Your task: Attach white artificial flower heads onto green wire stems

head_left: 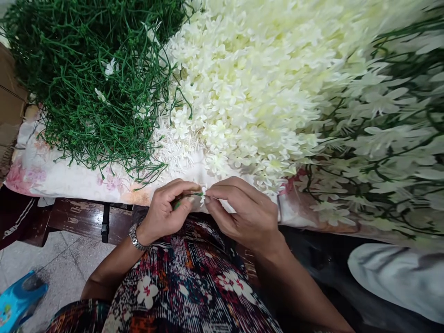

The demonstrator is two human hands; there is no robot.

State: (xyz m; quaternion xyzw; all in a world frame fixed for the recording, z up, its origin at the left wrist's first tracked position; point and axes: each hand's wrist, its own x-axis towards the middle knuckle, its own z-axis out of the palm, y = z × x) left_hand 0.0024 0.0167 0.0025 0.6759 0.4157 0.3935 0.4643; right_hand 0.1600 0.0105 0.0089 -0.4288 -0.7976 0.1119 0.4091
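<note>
Head view. Hands work at the near edge of the cloth-covered worktop point(79, 178), close to the patterned clothing point(180, 286). Open room: a narrow pale strip just beyond the fingers, widening to my left before the green stem heap point(97, 88); to the right, the white blossom heap point(256, 92) crowds nearer.

Left hand point(169, 208): grip pinching a thin green stem point(196, 194). Right hand point(246, 212): grip pinching a small white piece point(203, 190) at the stem's end. Both items sit between the two hands. I read the stem's long axis as roughly crosswise, tip toward the right hand; the white piece stands across it. Whether it is seated, I cannot tell.

Materials: wiry, branching, plastic-looking greens; thin, soft-looking pointed petals; floral-print cloth; metal-link watch point(136, 238) on the left wrist; cardboard point(10, 106) far left.
</note>
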